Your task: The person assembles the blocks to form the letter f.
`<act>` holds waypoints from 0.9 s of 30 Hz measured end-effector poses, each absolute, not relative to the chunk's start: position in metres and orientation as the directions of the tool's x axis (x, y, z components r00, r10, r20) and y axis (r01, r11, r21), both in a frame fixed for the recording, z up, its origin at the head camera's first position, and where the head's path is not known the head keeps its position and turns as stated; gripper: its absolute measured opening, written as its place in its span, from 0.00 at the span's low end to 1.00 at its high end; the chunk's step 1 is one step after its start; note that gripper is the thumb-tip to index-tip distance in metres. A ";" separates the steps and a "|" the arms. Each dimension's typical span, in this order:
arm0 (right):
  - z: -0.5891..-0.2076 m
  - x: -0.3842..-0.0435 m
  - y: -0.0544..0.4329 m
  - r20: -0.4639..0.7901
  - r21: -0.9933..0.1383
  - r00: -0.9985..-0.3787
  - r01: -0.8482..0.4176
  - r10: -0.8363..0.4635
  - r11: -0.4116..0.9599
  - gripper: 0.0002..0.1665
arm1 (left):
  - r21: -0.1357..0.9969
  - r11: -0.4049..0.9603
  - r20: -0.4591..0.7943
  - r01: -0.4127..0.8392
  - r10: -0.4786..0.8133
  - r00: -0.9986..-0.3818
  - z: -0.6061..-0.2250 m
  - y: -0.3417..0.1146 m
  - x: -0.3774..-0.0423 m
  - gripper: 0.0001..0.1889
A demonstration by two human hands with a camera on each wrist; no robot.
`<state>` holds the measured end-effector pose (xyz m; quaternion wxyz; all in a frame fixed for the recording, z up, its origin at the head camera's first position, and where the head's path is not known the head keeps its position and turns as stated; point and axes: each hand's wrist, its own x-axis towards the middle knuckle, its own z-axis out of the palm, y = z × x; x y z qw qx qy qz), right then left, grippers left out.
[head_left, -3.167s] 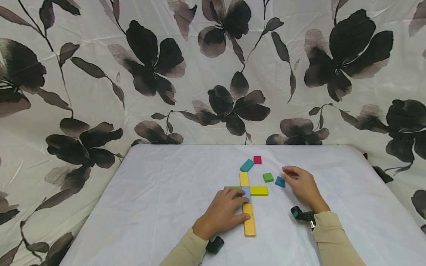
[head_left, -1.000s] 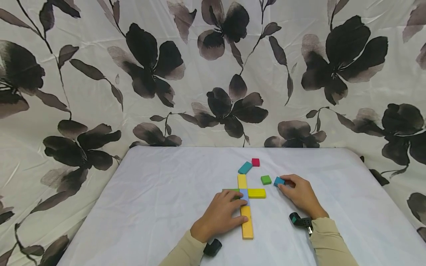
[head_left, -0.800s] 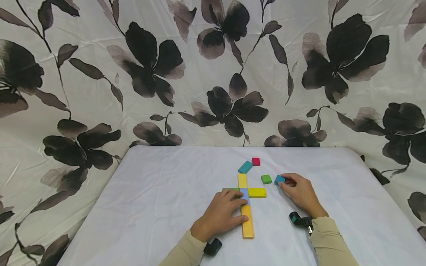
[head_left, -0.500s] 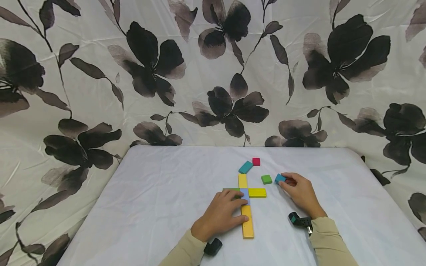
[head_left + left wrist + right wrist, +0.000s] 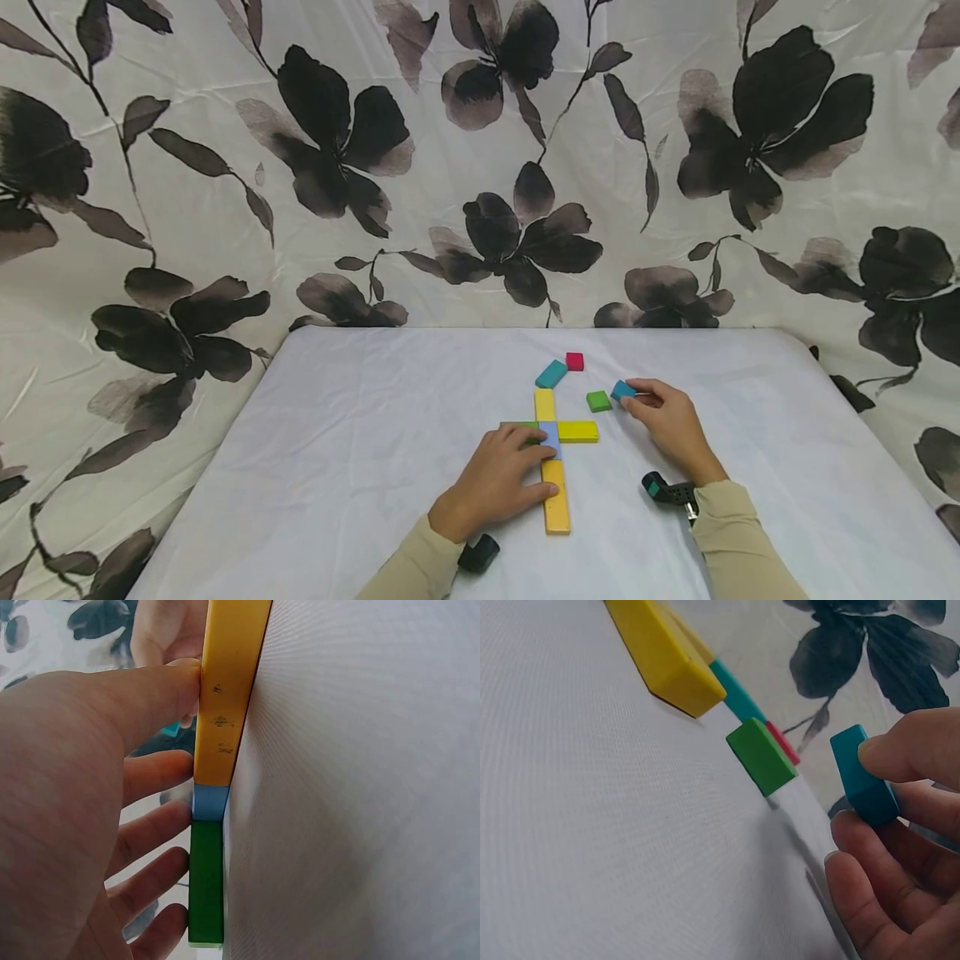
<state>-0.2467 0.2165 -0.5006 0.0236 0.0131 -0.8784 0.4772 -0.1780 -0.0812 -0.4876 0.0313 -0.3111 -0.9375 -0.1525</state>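
In the head view my right hand [image 5: 675, 425] pinches a small blue block [image 5: 622, 389] between thumb and fingers. The right wrist view has this block [image 5: 864, 784] tilted, raised over the white cloth. My left hand [image 5: 491, 475] lies with extended fingers on a cross of flat blocks. Its thumb touches the long orange block [image 5: 225, 690]; other fingertips reach the light-blue block [image 5: 209, 802] and the dark green block [image 5: 206, 885], partly hidden from above. Yellow blocks form the right arm [image 5: 578, 432] and upper arm [image 5: 544, 405] of the cross.
A small green block [image 5: 598, 402] lies just left of the pinched one. Beyond the cross, a slanted teal block [image 5: 551, 374] meets a red block [image 5: 574, 362] at its corner. The white-covered table [image 5: 360, 467] ends at a flowered curtain [image 5: 442, 167].
My right hand reached the small blue block, took it between thumb and fingers, and has lifted it slightly up and to the left. The left hand has stayed on the cross.
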 end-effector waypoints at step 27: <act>-0.496 -0.278 0.200 0.045 -0.851 -0.999 -0.042 -0.006 0.523 0.27 | 0.268 0.758 0.158 0.595 0.574 -0.803 -0.487 -0.081 -0.178 0.26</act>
